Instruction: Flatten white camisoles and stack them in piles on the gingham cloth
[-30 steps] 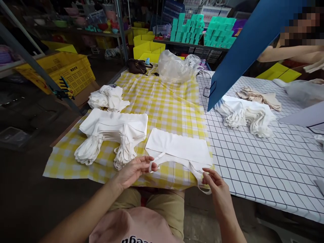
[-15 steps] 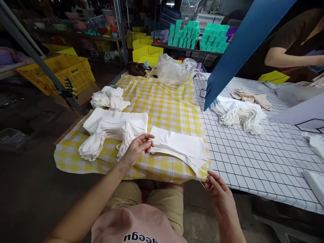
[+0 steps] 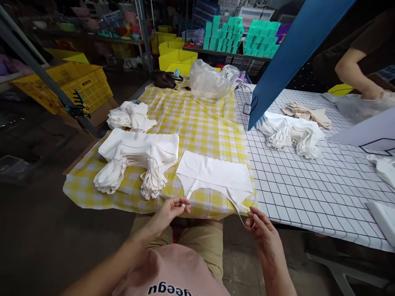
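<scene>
A white camisole-type top (image 3: pixel 216 170) with thin straps lies flat at the front of the yellow checked cloth, its straps toward me. My left hand (image 3: pixel 173 209) pinches the left strap at the table's edge. Between the fingertips of my right hand (image 3: pixel 262 224) is the right strap, which hangs in a loop past the edge. Left of this top is a neat stack of similar white tops (image 3: pixel 138 148), their straps bunched toward me. Behind the stack sits a crumpled heap of white garments (image 3: pixel 131 116).
A clear plastic bag (image 3: pixel 212 78) and a dark handbag (image 3: pixel 166 80) rest at the back. A blue panel (image 3: pixel 299 61) slants over the right table, near more white garments (image 3: pixel 290 131). A yellow crate (image 3: pixel 70 86) stands left. Another person's arm (image 3: pixel 354 72) is at far right.
My left hand has moved down from the top's left side to its left strap. The top now lies flatter. My right hand keeps its strap, slightly shifted. The other person's arm has reached lower.
</scene>
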Motion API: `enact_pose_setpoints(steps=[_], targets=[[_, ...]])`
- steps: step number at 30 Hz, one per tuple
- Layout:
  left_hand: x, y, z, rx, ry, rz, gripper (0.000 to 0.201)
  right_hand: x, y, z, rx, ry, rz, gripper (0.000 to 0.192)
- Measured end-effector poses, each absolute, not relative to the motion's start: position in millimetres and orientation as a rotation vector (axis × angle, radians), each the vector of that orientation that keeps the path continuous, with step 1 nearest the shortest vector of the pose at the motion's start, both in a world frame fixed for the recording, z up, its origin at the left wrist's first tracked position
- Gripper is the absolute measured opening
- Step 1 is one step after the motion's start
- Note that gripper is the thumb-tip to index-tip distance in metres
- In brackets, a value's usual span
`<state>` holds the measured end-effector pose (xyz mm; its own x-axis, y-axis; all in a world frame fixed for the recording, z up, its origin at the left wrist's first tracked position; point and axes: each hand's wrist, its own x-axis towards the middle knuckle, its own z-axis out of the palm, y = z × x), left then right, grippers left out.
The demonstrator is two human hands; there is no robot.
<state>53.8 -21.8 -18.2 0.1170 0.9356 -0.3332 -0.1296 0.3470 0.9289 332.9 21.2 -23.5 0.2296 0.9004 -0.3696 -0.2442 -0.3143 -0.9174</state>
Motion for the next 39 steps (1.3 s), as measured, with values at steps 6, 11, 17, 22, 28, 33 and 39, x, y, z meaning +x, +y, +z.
enact_pose_setpoints(steps=[6, 11, 17, 22, 28, 33, 39], targets=[[74, -42, -32, 1.093, 1.25, 0.824, 0.02, 333, 17, -26, -1.43, -0.642, 1.345, 0.036], [75, -44, -33, 1.282, 1.41, 0.801, 0.026, 336, 11, -35, -1.505, -0.69, 1.309, 0.036], [68, -48, -39, 1.514, 1.464, 0.657, 0.031, 336, 2, -48, -1.616, -0.813, 1.272, 0.036], [64, -54, -44, 1.675, 1.472, 0.556, 0.034, 339, -3, -56, -1.716, -0.982, 1.269, 0.038], [57, -56, -43, 1.699, 1.477, 0.56, 0.035, 341, -4, -59, -1.768, -1.155, 1.332, 0.042], [50, -59, -46, 1.778, 1.444, 0.529, 0.033, 345, -5, -57, -1.778, -1.4, 1.303, 0.037], [33, -41, -45, 1.985, 1.634, 0.73, 0.032, 374, 4, -62, -1.912, -1.317, 0.979, 0.045]])
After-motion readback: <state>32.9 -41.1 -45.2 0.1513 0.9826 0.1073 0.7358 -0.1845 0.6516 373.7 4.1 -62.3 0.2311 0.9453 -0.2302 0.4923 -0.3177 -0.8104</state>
